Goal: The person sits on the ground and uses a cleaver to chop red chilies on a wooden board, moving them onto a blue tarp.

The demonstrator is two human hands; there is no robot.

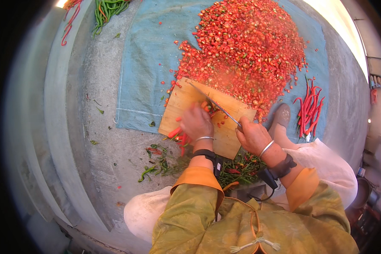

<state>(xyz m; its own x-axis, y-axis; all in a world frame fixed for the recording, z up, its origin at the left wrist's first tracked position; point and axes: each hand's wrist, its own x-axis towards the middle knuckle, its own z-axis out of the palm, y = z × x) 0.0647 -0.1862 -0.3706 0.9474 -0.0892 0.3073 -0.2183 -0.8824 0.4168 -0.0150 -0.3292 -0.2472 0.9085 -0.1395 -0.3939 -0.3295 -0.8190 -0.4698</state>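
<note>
On a wooden cutting board [228, 139] my left hand [197, 123] is closed around a bunch of red chili peppers [175, 132], whose ends stick out at its left; the hand is somewhat blurred. My right hand [253, 135] grips the handle of a knife [214, 103]. The blade slants up and left across the board, just beyond the left hand. Cut orange-red pepper pieces lie between the left hand and the blade. Past the board's far edge spreads a large heap of chopped red chilies [247, 47] on a blue woven sheet [146, 73].
Whole red chilies [309, 108] lie on the sheet at the right, near my shoe [281, 115]. Green stems and scraps [241, 168] are piled below the board. Long green peppers [106, 12] lie at the upper left, near concrete steps [58, 127].
</note>
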